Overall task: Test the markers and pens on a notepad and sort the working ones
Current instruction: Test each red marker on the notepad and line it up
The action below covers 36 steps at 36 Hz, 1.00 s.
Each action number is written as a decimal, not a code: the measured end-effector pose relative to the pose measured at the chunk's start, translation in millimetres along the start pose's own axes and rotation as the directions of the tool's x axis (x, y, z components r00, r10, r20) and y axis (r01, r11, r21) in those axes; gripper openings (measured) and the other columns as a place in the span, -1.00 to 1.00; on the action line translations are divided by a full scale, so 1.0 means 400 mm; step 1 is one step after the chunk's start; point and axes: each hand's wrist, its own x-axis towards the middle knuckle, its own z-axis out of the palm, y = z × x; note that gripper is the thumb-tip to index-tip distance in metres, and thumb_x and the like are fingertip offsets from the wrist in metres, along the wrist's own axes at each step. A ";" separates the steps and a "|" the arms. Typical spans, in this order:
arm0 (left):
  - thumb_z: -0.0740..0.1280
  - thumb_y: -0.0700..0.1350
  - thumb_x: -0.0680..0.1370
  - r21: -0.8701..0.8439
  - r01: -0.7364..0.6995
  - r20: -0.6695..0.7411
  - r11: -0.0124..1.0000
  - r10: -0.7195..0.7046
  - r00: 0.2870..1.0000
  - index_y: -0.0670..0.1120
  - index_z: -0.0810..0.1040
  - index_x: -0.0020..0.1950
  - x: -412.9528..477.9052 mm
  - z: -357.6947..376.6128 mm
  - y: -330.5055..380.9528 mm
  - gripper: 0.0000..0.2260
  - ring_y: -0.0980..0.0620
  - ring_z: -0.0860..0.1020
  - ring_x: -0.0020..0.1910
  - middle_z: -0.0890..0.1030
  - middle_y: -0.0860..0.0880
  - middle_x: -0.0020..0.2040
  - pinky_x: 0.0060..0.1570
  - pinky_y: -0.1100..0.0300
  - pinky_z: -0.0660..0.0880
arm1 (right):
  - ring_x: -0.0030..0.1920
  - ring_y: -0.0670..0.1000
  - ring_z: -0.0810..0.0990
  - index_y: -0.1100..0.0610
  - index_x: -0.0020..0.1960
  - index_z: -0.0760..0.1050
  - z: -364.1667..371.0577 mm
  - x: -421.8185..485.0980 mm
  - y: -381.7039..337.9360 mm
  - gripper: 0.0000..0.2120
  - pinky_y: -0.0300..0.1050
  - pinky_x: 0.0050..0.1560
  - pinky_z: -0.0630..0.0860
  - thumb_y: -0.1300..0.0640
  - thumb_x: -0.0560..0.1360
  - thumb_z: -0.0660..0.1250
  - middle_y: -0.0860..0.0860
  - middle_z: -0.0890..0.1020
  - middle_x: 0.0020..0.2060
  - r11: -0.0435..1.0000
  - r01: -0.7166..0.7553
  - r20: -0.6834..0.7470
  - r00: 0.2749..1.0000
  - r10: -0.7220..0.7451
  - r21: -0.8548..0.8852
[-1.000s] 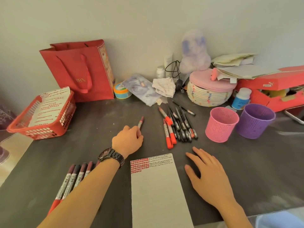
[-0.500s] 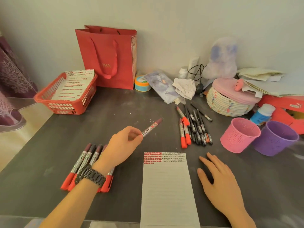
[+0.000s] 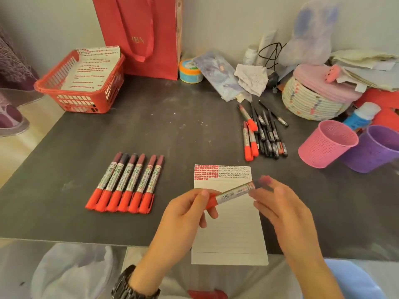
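The left hand [image 3: 183,214] curls round a red marker [image 3: 234,194] at its red tail. The right hand [image 3: 280,203] pinches the dark cap end, which is blurred. Both hover over the notepad [image 3: 228,234] at the worktop's near edge. To uncap cleanly, pull straight along the barrel and keep the tail steady. A row of six markers [image 3: 127,184] lies to the left, probably already sorted.

The marker [image 3: 234,194] blurs at its cap end; edges crop the bag [image 3: 140,35] and purple cup [image 3: 375,149].
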 end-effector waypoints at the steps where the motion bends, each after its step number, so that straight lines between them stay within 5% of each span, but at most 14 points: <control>1: 0.17 -0.01 0.68 0.052 0.003 0.017 0.999 -0.004 1.000 0.19 0.67 -0.03 -0.002 0.006 0.000 -0.71 0.12 0.48 -0.36 0.64 0.06 -0.26 -0.26 0.31 0.44 | 0.16 0.02 0.69 -0.03 0.19 0.63 0.025 -0.012 -0.001 -0.42 -0.11 0.11 0.63 -0.42 0.37 0.40 0.03 0.73 0.10 0.998 -0.027 0.028 0.999 0.025 0.059; 6: 0.13 0.09 0.58 0.416 0.042 -0.034 0.908 -0.030 0.999 0.09 0.55 -0.20 -0.007 0.037 0.003 -0.74 0.14 0.50 -0.39 0.61 0.12 -0.34 -0.35 0.23 0.43 | -0.04 0.12 0.72 0.13 -0.09 0.59 0.122 -0.058 -0.009 -0.77 -0.11 -0.05 0.65 -0.03 0.50 0.30 0.17 0.72 -0.13 0.929 -0.045 -0.080 0.994 0.080 0.367; 9: 0.00 0.22 0.45 0.562 0.051 -0.119 0.826 0.020 0.993 0.03 0.47 -0.22 -0.014 0.049 0.003 -0.63 0.03 0.50 -0.35 0.59 0.11 -0.37 -0.33 0.07 0.46 | -0.18 0.08 0.67 0.17 -0.13 0.52 0.151 -0.075 -0.018 -0.80 -0.10 -0.16 0.64 0.03 0.54 0.28 0.15 0.65 -0.26 0.809 -0.071 -0.078 0.987 0.142 0.583; 13: -0.12 0.30 0.48 0.713 0.038 -0.168 0.700 0.118 0.979 0.00 0.48 -0.27 -0.023 0.075 -0.010 -0.47 -0.01 0.50 -0.37 0.59 0.11 -0.42 -0.34 0.09 0.46 | -0.36 0.00 0.50 0.09 -0.22 0.40 0.183 -0.091 -0.032 -0.76 -0.13 -0.25 0.53 -0.02 0.53 0.31 0.00 0.44 -0.39 0.617 -0.109 -0.082 0.958 0.274 0.779; 18: 0.02 0.17 0.55 0.762 -0.025 -0.135 0.647 0.197 0.971 0.00 0.13 -0.54 -0.031 0.090 -0.004 -0.51 -0.01 0.22 -0.57 0.24 0.02 -0.63 -0.55 0.29 0.05 | -0.48 -0.05 0.24 0.04 -0.41 0.30 0.187 -0.077 -0.057 -0.56 -0.15 -0.29 0.31 -0.04 0.60 0.30 -0.05 0.23 -0.47 0.489 -0.109 -0.110 0.910 0.399 0.866; 20: 0.03 0.15 0.55 0.750 -0.035 -0.139 0.661 0.209 0.968 -0.01 0.11 -0.54 -0.031 0.082 -0.007 -0.52 -0.02 0.21 -0.58 0.18 0.04 -0.64 -0.55 0.31 0.03 | -0.50 -0.05 0.20 0.04 -0.43 0.27 0.187 -0.073 -0.066 -0.53 -0.16 -0.36 0.30 -0.05 0.61 0.29 -0.06 0.21 -0.50 0.515 -0.119 -0.113 0.911 0.397 0.849; 24: -0.12 0.25 0.47 0.644 0.018 -0.123 0.765 0.080 0.989 -0.10 0.42 -0.42 -0.033 0.081 -0.017 -0.44 -0.02 0.43 -0.46 0.48 0.03 -0.55 -0.46 0.17 0.30 | -0.56 -0.04 0.08 0.04 -0.45 0.14 0.179 -0.056 -0.082 -0.47 -0.15 -0.51 0.23 -0.03 0.61 0.27 -0.06 0.11 -0.57 0.540 -0.159 -0.083 0.914 0.397 0.826; 29: 0.14 0.01 0.56 0.567 0.014 -0.035 0.824 0.006 0.999 -0.13 0.35 -0.42 -0.027 0.026 -0.010 -0.62 -0.03 0.34 -0.47 0.46 -0.14 -0.48 -0.40 0.06 0.31 | -0.61 -0.07 0.01 -0.01 -0.49 0.09 0.124 -0.024 -0.120 -0.45 -0.24 -0.54 0.12 -0.06 0.60 0.23 -0.10 0.08 -0.62 0.568 -0.140 -0.028 0.960 0.277 0.811; 33: 0.23 -0.02 0.61 0.318 0.257 -0.361 0.913 -0.134 0.923 -0.14 0.44 -0.41 -0.010 -0.121 -0.036 -0.59 0.02 0.39 -0.45 0.41 -0.04 -0.54 -0.32 0.03 0.30 | -0.60 -0.11 0.10 -0.01 -0.46 0.15 -0.025 0.046 -0.170 -0.47 -0.19 -0.51 0.22 -0.11 0.63 0.19 -0.09 0.14 -0.61 0.611 0.020 -0.038 0.999 0.017 0.792; 36: 0.11 0.25 0.59 0.081 0.216 -0.350 0.973 -0.175 0.920 -0.06 0.31 -0.53 -0.004 -0.121 -0.024 -0.42 0.09 0.32 -0.55 0.35 -0.02 -0.57 -0.39 0.16 0.32 | -0.54 -0.12 0.17 0.00 -0.43 0.18 -0.022 0.080 -0.147 -0.49 -0.20 -0.40 0.28 -0.15 0.62 0.20 -0.12 0.20 -0.57 0.605 -0.075 0.037 0.996 0.075 0.793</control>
